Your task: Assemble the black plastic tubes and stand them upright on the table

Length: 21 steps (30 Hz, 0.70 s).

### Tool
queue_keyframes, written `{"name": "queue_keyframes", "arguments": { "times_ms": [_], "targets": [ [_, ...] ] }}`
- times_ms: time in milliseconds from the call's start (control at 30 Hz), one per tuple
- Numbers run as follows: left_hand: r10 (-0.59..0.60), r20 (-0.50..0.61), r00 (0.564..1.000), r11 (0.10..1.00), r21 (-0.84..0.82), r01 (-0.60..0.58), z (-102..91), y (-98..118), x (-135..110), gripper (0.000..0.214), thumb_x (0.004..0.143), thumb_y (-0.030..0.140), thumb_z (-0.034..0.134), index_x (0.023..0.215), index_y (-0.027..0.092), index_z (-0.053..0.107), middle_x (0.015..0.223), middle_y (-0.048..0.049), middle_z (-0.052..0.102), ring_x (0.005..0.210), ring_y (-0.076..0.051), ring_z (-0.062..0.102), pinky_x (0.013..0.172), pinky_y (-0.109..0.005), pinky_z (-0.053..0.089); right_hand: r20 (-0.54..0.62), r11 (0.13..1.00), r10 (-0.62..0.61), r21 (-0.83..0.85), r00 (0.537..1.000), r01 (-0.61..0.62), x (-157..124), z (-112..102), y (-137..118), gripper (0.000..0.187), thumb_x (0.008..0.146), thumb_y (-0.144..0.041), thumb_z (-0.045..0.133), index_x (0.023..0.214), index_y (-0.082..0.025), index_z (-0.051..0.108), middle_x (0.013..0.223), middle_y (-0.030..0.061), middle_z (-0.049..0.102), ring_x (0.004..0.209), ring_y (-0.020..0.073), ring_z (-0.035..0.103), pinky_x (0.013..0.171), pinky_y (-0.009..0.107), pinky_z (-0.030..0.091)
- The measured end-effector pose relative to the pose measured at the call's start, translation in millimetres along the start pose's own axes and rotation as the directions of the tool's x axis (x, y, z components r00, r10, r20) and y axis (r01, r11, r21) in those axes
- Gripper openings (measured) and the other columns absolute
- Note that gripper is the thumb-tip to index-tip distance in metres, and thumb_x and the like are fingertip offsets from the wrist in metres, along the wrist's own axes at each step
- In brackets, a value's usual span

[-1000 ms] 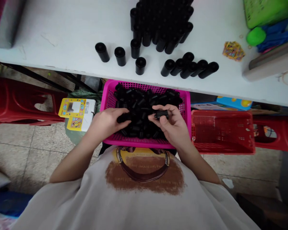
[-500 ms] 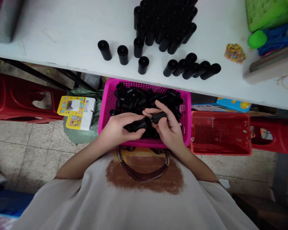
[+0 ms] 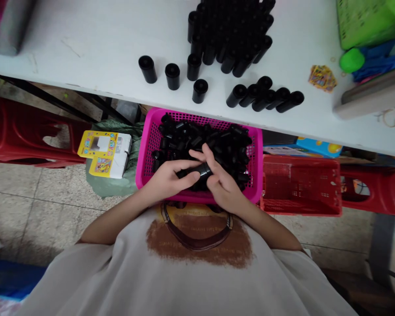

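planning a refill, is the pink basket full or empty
Not empty: small black parts lie heaped across the pink basket. Cannot tell how deep they go.

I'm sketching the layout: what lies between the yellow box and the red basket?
Head view shows green material, then the pink basket of black parts, left hand and right hand over it.
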<state>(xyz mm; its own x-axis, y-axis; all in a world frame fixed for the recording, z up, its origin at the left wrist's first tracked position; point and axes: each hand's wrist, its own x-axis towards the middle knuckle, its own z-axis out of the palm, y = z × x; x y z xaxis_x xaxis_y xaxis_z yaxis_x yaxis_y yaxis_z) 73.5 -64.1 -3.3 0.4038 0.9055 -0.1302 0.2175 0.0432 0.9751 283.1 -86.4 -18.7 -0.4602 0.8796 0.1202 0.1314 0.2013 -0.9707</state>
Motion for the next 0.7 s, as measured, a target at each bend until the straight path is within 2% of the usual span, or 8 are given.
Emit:
{"name": "queue_keyframes", "arguments": {
  "times_ms": [67,167,267,367,433,533,600,700],
  "targets": [
    [-0.063,0.033,0.997,0.992,-0.104,0.066,1.0,0,1,0.044,0.099,0.058,0.061,0.094,0.018,0.080,0.067,-0.0012,0.070,0.056,-0.014,0.060,0.052,-0.025,0.049,0.123,0.992,-0.052,-0.111,0.991,0.065,4,-8,-3,0.079,0.109,-0.064,0.045,0.175,-0.034,0.013,0.178,0.0122,0.030,0.165,0.0300,0.029,0.133,0.058,0.031],
    [-0.124,0.084,0.989,0.961,-0.236,0.141,1.5,-3,2,0.052,0.103,0.064,0.053,0.085,0.018,0.071,0.059,0.0012,0.058,0.051,-0.012,0.051,0.050,-0.026,0.045,0.174,0.945,-0.066,-0.306,0.983,0.118,16,-27,-9,0.055,0.110,-0.045,0.056,0.163,-0.035,0.045,0.169,0.0111,0.044,0.162,0.0334,0.034,0.131,0.064,0.032],
    [-0.116,-0.019,0.993,0.931,-0.349,0.102,-3.9,-14,4,0.045,0.102,0.062,0.053,0.119,0.022,0.062,0.090,-0.0030,0.068,0.056,-0.011,0.056,0.050,-0.026,0.048,0.109,0.873,-0.095,-0.469,0.989,0.136,40,-52,-16,0.038,0.104,-0.030,0.062,0.142,-0.031,0.065,0.157,0.0111,0.055,0.157,0.0383,0.041,0.128,0.072,0.031],
    [-0.090,-0.298,0.950,0.941,-0.338,-0.017,-20.8,-33,7,0.041,0.094,0.049,0.064,0.125,0.031,0.046,0.127,-0.0051,0.060,0.073,-0.013,0.067,0.058,-0.028,0.058,-0.111,0.779,-0.157,-0.625,0.981,0.054,72,-76,-19,0.036,0.096,-0.017,0.070,0.131,-0.027,0.070,0.170,0.0125,0.040,0.166,0.0457,0.012,0.126,0.083,0.018],
    [-0.052,-0.447,0.893,0.971,-0.231,-0.059,-36.6,-44,5,0.043,0.088,0.040,0.071,0.117,0.033,0.040,0.134,-0.0042,0.053,0.089,-0.015,0.070,0.068,-0.030,0.064,-0.182,0.695,-0.199,-0.719,0.963,0.008,94,-90,-19,0.034,0.091,-0.010,0.073,0.122,-0.023,0.072,0.177,0.0113,0.028,0.166,0.0472,-0.006,0.123,0.087,0.000],
    [0.022,-0.509,0.860,0.993,-0.092,-0.080,-59.3,-51,-2,0.044,0.090,0.038,0.073,0.115,0.034,0.036,0.130,-0.0037,0.054,0.107,-0.018,0.069,0.081,-0.035,0.068,-0.137,0.571,-0.177,-0.821,0.975,-0.011,122,-100,-21,0.042,0.087,-0.003,0.075,0.126,-0.020,0.071,0.179,0.0120,0.023,0.166,0.0478,-0.001,0.118,0.081,-0.024],
    [0.068,-0.476,0.877,0.996,-0.025,-0.091,-70.3,-48,-7,0.042,0.093,0.041,0.074,0.117,0.035,0.039,0.127,-0.0038,0.057,0.114,-0.020,0.068,0.090,-0.038,0.067,-0.113,0.517,-0.138,-0.855,0.984,-0.026,133,-99,-27,0.062,0.088,-0.005,0.077,0.146,-0.018,0.062,0.179,0.0154,0.023,0.166,0.0500,0.004,0.117,0.081,-0.026],
    [0.120,-0.459,0.880,0.993,0.065,-0.102,-79.6,-40,-13,0.039,0.094,0.046,0.077,0.118,0.036,0.049,0.126,-0.0041,0.062,0.120,-0.022,0.067,0.099,-0.042,0.064,-0.132,0.436,-0.196,-0.899,0.972,-0.034,132,-82,-36,0.074,0.098,-0.025,0.075,0.165,-0.018,0.044,0.177,0.0205,0.026,0.164,0.0528,0.012,0.122,0.082,-0.012]
  ]
}}
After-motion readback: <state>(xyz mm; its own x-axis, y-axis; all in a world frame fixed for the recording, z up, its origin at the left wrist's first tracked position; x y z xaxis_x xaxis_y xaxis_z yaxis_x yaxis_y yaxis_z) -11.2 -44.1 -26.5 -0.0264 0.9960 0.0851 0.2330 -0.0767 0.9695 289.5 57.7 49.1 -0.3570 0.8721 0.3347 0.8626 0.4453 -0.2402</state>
